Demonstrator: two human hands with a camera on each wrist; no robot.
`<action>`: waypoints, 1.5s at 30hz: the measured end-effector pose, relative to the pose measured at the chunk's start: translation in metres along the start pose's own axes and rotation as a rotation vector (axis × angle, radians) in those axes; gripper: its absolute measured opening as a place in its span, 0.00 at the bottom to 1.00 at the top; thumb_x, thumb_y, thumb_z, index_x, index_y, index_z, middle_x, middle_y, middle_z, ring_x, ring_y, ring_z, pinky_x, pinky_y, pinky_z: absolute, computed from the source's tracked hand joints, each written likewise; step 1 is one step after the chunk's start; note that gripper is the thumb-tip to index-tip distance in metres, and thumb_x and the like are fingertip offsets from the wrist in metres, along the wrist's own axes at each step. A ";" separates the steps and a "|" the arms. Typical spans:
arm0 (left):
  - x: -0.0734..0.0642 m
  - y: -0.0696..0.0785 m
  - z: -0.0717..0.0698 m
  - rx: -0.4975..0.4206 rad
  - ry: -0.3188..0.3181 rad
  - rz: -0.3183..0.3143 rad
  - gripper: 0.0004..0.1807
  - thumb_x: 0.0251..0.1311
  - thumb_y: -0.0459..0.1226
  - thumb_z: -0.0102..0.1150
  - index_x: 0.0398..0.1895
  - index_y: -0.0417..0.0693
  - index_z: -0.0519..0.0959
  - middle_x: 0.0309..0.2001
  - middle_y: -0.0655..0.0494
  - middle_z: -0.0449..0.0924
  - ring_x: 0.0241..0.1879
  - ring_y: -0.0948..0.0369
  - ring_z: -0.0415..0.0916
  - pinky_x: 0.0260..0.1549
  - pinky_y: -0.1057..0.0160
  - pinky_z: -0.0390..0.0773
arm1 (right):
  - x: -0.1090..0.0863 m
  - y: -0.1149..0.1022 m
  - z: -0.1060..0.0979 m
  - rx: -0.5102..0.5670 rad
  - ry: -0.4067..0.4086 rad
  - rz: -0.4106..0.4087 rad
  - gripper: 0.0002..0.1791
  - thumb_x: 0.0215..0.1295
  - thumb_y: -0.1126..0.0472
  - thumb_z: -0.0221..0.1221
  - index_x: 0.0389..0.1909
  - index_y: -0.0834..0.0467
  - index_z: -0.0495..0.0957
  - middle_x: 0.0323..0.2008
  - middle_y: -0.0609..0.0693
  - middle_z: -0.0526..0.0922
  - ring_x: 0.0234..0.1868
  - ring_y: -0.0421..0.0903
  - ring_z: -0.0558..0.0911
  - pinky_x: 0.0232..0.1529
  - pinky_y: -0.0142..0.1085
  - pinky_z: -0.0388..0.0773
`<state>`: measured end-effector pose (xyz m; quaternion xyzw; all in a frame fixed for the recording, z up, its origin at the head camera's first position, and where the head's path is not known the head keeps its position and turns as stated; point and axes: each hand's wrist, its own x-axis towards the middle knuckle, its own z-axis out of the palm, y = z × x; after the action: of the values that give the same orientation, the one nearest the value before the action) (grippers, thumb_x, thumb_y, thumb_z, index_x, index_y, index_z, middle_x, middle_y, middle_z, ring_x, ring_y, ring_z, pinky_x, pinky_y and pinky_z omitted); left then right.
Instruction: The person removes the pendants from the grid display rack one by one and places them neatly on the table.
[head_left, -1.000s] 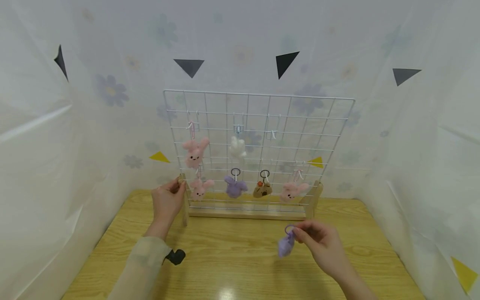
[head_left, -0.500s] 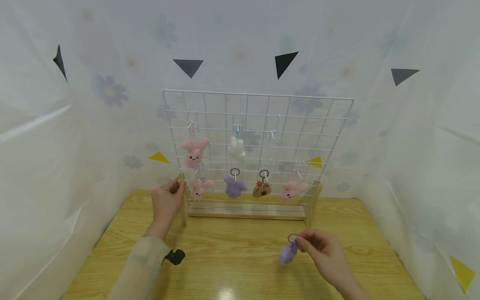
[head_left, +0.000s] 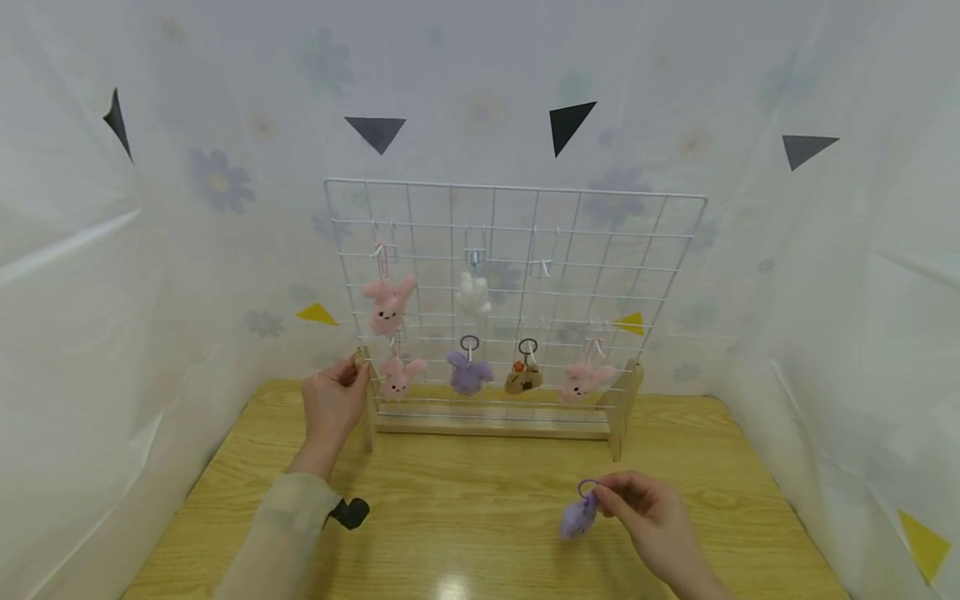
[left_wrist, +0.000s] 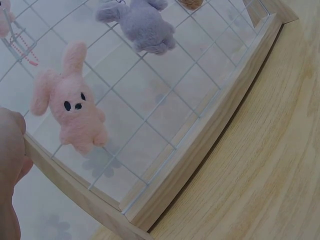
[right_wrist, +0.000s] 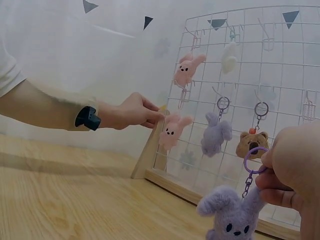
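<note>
Low over the table at the right, my right hand (head_left: 647, 521) pinches a purple bunny keychain (head_left: 579, 518) by its ring; the right wrist view shows the ring (right_wrist: 255, 160) and short chain above the plush. My left hand (head_left: 335, 402) grips the left wooden post (head_left: 368, 408) of a white wire grid rack (head_left: 517, 191). Pink bunny plushes (head_left: 388, 308) hang at its left and lower right. A white plush (head_left: 473, 295) hangs in the upper row. Below it are another purple bunny (head_left: 469, 373) and a brown bear (head_left: 524, 379). One upper hook (head_left: 543, 267) holds nothing.
The rack's wooden base (head_left: 491, 423) stands toward the back of the wood-grain table (head_left: 450, 517). White flower-patterned sheeting (head_left: 480, 75) surrounds the table at the back and sides, with black and yellow triangles on it. A black wrist camera (head_left: 350, 513) sits on the left sleeve.
My right hand has drawn down toward the table's front with the purple bunny keychain, away from the rack. My left hand stays on the post.
</note>
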<state>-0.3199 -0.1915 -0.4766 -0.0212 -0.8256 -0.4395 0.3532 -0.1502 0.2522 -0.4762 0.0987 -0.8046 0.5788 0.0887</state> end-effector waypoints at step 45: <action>0.000 -0.002 0.002 0.010 -0.012 -0.055 0.15 0.68 0.35 0.72 0.52 0.33 0.88 0.40 0.40 0.90 0.36 0.49 0.90 0.34 0.51 0.89 | 0.030 0.049 0.004 -0.056 0.101 0.096 0.05 0.73 0.66 0.67 0.41 0.66 0.87 0.34 0.55 0.89 0.33 0.50 0.87 0.37 0.38 0.88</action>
<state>-0.3220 -0.1914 -0.4790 0.0006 -0.8301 -0.4446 0.3364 -0.1925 0.2622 -0.5146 0.0283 -0.8189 0.5638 0.1038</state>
